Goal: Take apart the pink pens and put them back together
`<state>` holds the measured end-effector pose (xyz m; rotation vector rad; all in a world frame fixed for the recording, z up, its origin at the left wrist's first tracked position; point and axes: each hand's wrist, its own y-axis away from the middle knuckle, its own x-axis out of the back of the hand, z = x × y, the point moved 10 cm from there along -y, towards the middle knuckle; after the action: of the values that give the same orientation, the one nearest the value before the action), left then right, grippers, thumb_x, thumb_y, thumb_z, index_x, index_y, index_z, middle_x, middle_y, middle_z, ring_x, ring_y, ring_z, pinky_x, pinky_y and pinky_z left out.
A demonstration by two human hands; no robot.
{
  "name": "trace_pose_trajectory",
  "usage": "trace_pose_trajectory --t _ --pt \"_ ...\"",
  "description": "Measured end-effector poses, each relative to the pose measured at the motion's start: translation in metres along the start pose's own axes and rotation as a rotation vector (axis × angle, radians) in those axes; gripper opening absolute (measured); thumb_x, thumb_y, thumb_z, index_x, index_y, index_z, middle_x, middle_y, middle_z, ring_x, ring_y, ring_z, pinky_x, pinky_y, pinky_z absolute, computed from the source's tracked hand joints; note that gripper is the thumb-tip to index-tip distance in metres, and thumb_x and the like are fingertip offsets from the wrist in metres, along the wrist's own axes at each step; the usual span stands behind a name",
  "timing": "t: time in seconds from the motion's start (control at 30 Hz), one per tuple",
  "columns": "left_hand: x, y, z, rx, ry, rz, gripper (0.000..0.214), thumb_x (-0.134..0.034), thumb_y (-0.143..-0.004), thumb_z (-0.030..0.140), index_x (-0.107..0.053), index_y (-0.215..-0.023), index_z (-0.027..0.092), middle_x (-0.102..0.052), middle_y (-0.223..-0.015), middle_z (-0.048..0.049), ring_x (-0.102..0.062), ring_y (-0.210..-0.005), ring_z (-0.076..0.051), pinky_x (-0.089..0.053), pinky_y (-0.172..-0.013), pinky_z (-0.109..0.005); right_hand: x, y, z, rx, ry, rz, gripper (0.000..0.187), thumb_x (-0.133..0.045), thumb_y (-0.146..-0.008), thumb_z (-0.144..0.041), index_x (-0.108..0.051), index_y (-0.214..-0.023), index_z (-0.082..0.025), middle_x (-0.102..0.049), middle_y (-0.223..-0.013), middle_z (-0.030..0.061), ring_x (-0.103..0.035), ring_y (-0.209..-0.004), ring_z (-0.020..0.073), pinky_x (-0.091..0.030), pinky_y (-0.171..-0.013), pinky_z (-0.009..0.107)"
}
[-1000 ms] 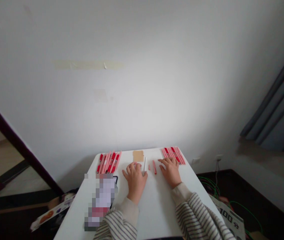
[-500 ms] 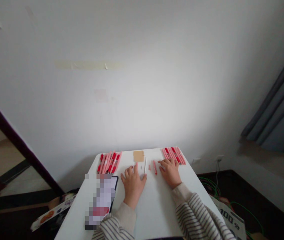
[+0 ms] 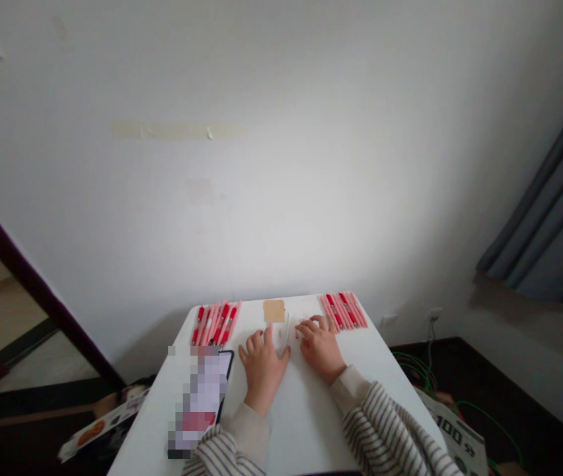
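White stick [image 3: 288, 326] | between left grip [image 3: 262, 369] and right grip [image 3: 322, 350]

Mid-tabletop [image 3: 308, 430], an open lane runs from 6 o'clock up between left hand [image 3: 264, 367] and right hand [image 3: 322, 345], tightening at 12 where a stick [image 3: 288, 328], pad [image 3: 274, 311] and wall [image 3: 281, 198] block it. Left pens [image 3: 216, 324] bar 11, right pens [image 3: 345, 311] bar 1, phone [image 3: 201, 403] 8 to 9. Bare margin at 3, outside the right sleeve [image 3: 390, 423].
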<state>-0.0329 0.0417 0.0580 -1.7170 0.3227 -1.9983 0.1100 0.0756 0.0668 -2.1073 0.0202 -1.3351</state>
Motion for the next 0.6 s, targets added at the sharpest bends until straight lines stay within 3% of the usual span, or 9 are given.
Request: trace_pose_trajectory --t 0.37,0.6 --pt "-0.0013 -0.0005 -0.0002 -0.006 -0.006 0.012 0.058 -0.057 -0.076 0.046 -0.051 -0.128 0.020 -0.058 -0.116 -0.0114 -0.048 -0.108 -0.029 -0.032 -0.096 -0.051 -0.0043 -0.0026 0.0010 -0.017 0.039 -0.011 0.036 -0.051 -0.081 -0.011 -0.064 -0.110 -0.028 -0.067 -0.111 0.0020 -0.045 -0.115 0.0239 -0.012 -0.110 0.052" --pt "-0.0020 -0.0001 -0.0006 -0.007 0.000 0.017 0.057 -0.056 -0.077 0.045 -0.051 -0.128 0.021 -0.058 -0.117 -0.0116 -0.047 -0.111 -0.029 -0.032 -0.097 -0.051 -0.0033 -0.0028 0.0032 -0.005 0.011 0.024 0.036 -0.054 -0.081 -0.012 -0.063 -0.112 -0.028 -0.066 -0.108 0.0024 -0.045 -0.111 0.0233 -0.019 -0.107 0.049"
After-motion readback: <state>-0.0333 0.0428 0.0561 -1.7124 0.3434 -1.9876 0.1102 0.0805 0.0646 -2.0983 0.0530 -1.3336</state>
